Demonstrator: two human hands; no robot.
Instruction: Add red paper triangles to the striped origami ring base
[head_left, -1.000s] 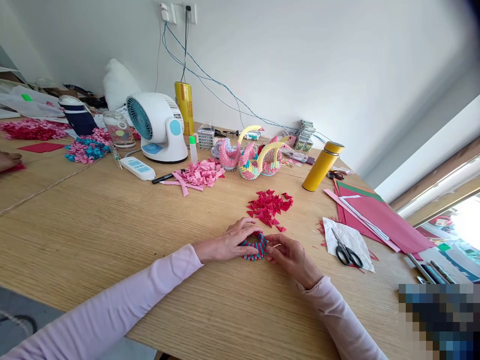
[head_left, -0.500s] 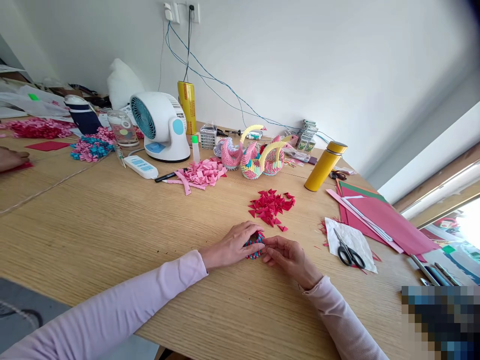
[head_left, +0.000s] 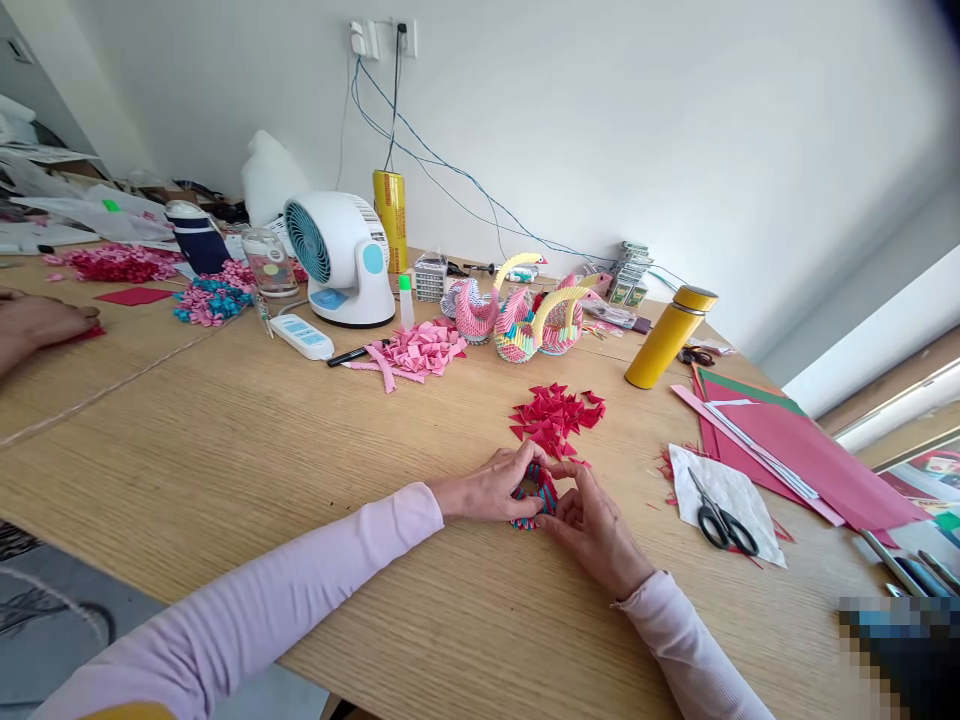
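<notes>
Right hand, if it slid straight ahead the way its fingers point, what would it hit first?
Beyond the ring it holds, the right hand would probably first meet the pile of red folded paper triangles; depth is uncertain.

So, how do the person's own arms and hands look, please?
Both arms wear long, pale pink sleeves of soft knit that end at the wrists. The left hand and right hand are bare: no gloves, rings, watch or bracelets show.

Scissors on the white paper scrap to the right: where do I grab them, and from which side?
Take the scissors by the black loop handles, coming from the near right. They lie flat on the paper scrap, handles toward the table's near edge, blades pointing away.
</notes>
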